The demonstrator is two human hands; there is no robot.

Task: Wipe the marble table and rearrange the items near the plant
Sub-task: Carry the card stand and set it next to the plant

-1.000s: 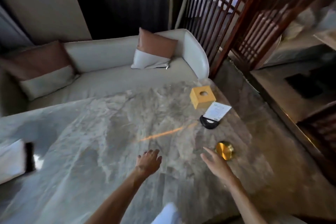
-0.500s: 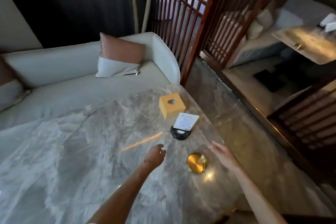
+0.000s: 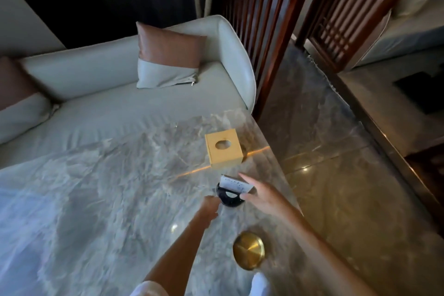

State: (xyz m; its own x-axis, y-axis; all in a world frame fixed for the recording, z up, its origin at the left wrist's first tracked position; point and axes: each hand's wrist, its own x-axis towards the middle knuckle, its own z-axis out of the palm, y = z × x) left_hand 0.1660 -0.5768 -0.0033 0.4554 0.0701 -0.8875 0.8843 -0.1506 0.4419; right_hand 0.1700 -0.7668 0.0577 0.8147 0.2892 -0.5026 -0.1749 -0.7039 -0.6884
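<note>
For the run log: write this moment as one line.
stage: hands at card stand | left hand: beside base, grip unclear | right hand: open, by white card | gold dish: untouched

- A single view, worn on the head, looks forward and steeply down over the marble table [image 3: 96, 199] from its near edge.
- It faces the table's far right corner; the sofa [image 3: 120, 108] lies past the far edge, the wooden screen [image 3: 264, 19] beyond that corner.
- It sits close: the left hand [image 3: 209, 205] and right hand [image 3: 260, 198] reach in from below, mid-frame.
</note>
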